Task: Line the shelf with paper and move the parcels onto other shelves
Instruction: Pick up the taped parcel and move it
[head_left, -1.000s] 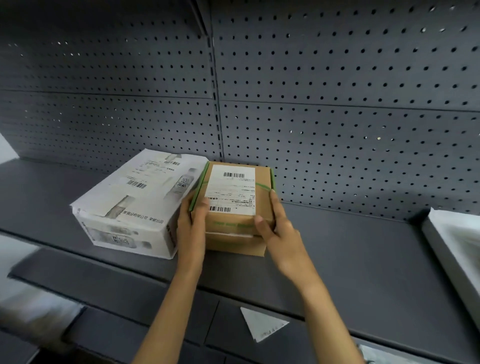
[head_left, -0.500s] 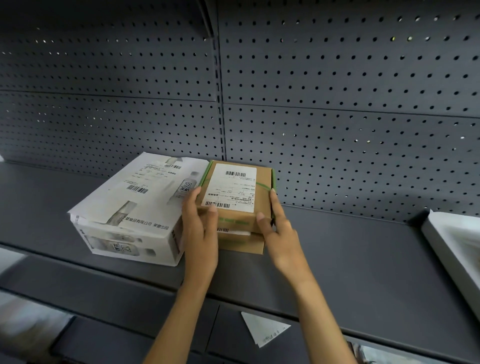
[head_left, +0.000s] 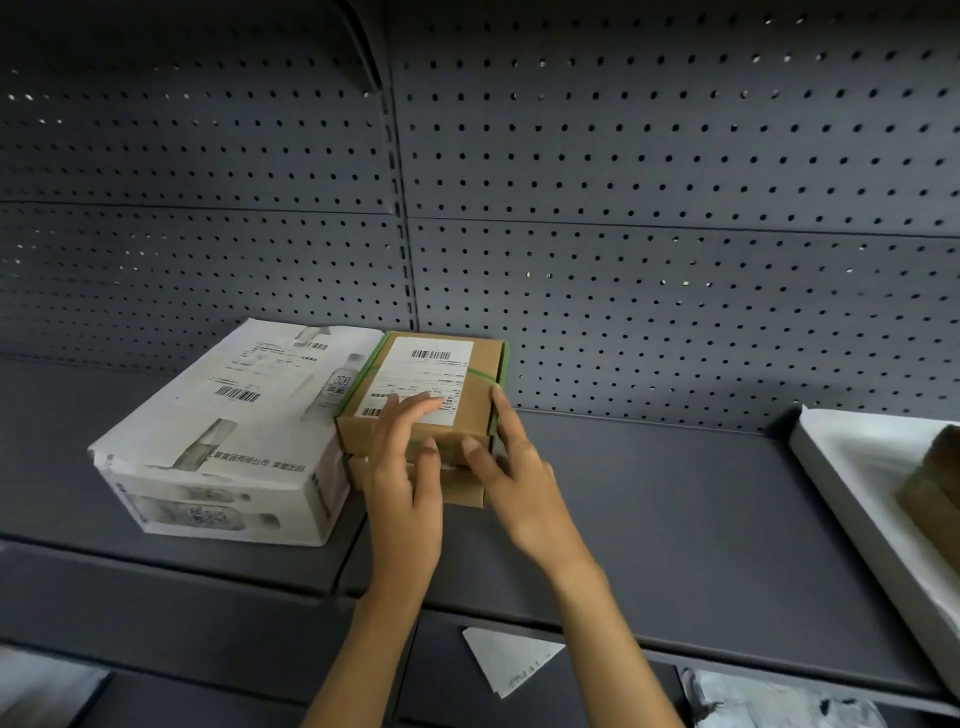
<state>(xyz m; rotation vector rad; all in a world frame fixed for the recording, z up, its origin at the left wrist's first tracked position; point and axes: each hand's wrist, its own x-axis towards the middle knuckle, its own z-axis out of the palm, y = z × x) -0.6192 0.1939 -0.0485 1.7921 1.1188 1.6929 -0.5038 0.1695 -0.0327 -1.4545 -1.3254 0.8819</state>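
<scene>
A small brown parcel (head_left: 480, 376) with green tape and a white label sits on top of a second brown box (head_left: 465, 493) on the dark grey shelf (head_left: 675, 519). My left hand (head_left: 402, 483) lies over its near left corner, fingers spread on the label and thumb on the front face. My right hand (head_left: 519, 478) clasps its right side, thumb at the front edge. A larger white printed parcel (head_left: 223, 431) stands right beside the stack, on its left.
A perforated grey back panel (head_left: 675, 260) closes the shelf behind. At the right edge lies a white tray-like sheet (head_left: 852, 462) with a brown item (head_left: 935, 483) on it. A white paper slip (head_left: 511, 660) rests on the lower shelf.
My left hand has slid from the parcel's left side up onto its top, over the label. My right hand stays on the right side. The parcel has hardly shifted.
</scene>
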